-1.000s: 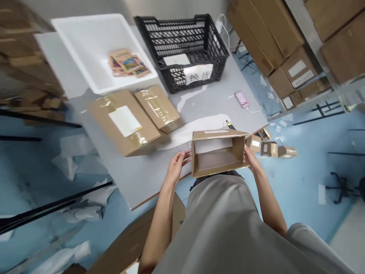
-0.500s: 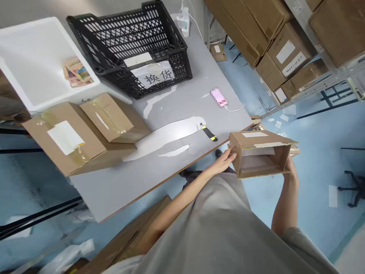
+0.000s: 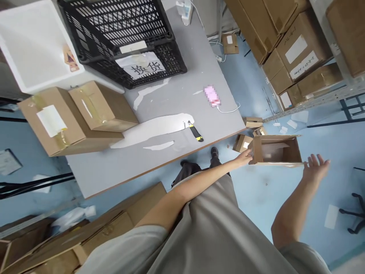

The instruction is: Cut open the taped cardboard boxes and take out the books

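Head view: our left hand (image 3: pixel 244 156) on an open brown cardboard box (image 3: pixel 257 150)

We have the box past the right end of the brown-edged grey tabletop (image 3: pixel 176 96), over the pale blue floor (image 3: pixel 256 198), its open side facing us; how high it sits we cannot tell. Our left hand is clamped on the box's left end. Our right hand (image 3: pixel 316 167) stands with its fingers spread apart at the opposite end, thumb at the near corner (whether it touches there, we cannot tell). A pale patch shows inside the box.

Just beside it, smaller brown cardboard boxes (image 3: pixel 241 143) lie near the tabletop's corner. On the tabletop we see a black-and-yellow utility knife (image 3: pixel 196 133), its tip end on a long white patch (image 3: pixel 159 127). Near the far edge, a pixelated pink object (image 3: pixel 211 96) trails a thin white cable (image 3: pixel 229 111). Over on the left, two taped brown cardboard cartons (image 3: pixel 74 127) stand side by side, next to a white open-topped bin (image 3: pixel 34 49) and a black plastic lattice crate (image 3: pixel 168 57) with a white paper sign (image 3: pixel 141 65).
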A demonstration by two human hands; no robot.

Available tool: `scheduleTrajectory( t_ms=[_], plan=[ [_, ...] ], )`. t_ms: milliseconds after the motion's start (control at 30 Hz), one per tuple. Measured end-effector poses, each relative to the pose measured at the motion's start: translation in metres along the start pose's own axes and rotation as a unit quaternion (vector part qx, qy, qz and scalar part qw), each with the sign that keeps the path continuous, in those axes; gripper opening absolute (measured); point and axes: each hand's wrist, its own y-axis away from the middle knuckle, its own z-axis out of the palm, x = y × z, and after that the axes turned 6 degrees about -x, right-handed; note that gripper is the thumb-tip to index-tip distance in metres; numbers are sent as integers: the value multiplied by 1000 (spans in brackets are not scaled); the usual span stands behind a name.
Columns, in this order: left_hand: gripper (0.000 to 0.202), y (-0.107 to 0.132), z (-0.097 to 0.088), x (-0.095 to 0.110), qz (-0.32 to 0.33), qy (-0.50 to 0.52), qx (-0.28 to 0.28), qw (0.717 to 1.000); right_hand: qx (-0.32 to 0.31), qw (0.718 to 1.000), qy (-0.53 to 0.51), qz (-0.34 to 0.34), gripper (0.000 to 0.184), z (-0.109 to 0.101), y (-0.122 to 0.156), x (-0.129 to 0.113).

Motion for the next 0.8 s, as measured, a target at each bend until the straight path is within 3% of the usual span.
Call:
scheduleTrajectory(
  t_ms=[67,200,267,333,400,467,600,700,800],
  plan=[
    [47,-6,-3,-1,-19,0,38,999,31,997,-26,-70,37,22,-3,1],
    [32,11,-35,10,-36,22,84,996,-67,994,-25,-78,25,89,4,27],
    [35,31,-56,18,-23,42,120,992,-117,991,-3,-59,27,131,17,51],
    [40,56,-73,20,-10,59,168,984,-208,977,27,-49,35,172,37,79],
    [47,81,-83,18,-7,74,208,975,-292,953,62,-46,40,208,64,106],
    [51,104,-87,13,-18,89,249,964,-334,935,109,-55,41,237,93,131],
    [50,132,-92,6,-80,110,326,936,-380,884,224,-153,46,276,148,164],
    [50,137,-102,4,-112,127,366,915,-350,858,287,-242,42,291,183,179],
    [50,136,-115,5,-135,139,388,901,-349,833,316,-289,35,298,212,192]
  ],
)
